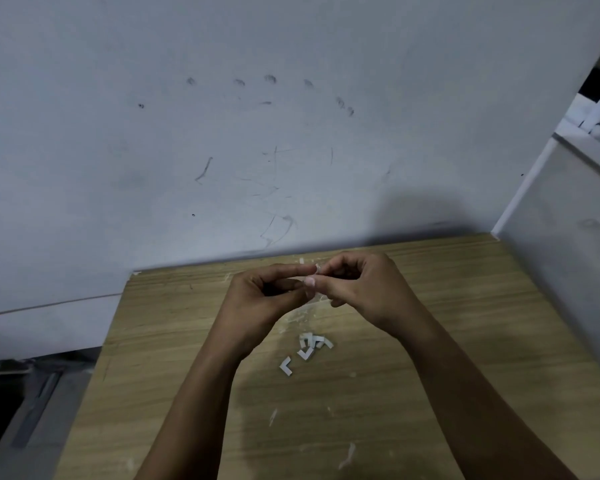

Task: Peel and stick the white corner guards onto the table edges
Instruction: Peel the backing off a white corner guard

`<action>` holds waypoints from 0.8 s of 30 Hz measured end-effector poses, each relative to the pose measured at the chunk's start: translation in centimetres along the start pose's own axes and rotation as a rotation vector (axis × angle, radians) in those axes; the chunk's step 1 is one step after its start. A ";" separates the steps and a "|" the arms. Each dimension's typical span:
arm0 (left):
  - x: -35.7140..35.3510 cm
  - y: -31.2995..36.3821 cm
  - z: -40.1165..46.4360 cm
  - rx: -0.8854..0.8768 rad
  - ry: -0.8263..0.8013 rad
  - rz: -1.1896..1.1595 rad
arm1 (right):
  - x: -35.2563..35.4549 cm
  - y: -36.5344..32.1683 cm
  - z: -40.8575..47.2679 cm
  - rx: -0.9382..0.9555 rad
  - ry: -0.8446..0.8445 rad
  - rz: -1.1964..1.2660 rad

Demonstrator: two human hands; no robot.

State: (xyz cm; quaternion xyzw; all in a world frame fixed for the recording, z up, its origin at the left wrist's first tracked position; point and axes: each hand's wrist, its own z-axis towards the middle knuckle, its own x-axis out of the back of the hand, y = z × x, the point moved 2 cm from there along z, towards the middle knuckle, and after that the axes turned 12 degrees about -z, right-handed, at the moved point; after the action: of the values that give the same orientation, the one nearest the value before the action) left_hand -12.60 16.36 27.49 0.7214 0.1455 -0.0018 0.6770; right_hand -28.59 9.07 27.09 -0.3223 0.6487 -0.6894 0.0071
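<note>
step: peel backing. left hand and right hand pinch one small corner guard btwn fingertips, above table. lift liner at an edge, avoid touching adhesive. spare guards lie just below grip.

Hidden between the fingertips
What the left hand and right hand pinch is too small to identify; both forearms are cut off by the bottom edge.

No readable text, label or number shows anywhere.
</note>
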 end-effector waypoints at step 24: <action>0.0 -1.5 1.7 0.077 0.007 -0.107 | 0.3 1.3 1.4 -0.100 -0.162 0.315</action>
State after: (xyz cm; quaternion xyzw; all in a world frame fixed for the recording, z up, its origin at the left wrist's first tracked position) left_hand -12.56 14.81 25.87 0.7381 0.1858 -0.0411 0.6473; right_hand -28.76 7.49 26.01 -0.2709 0.7220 -0.6185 0.1512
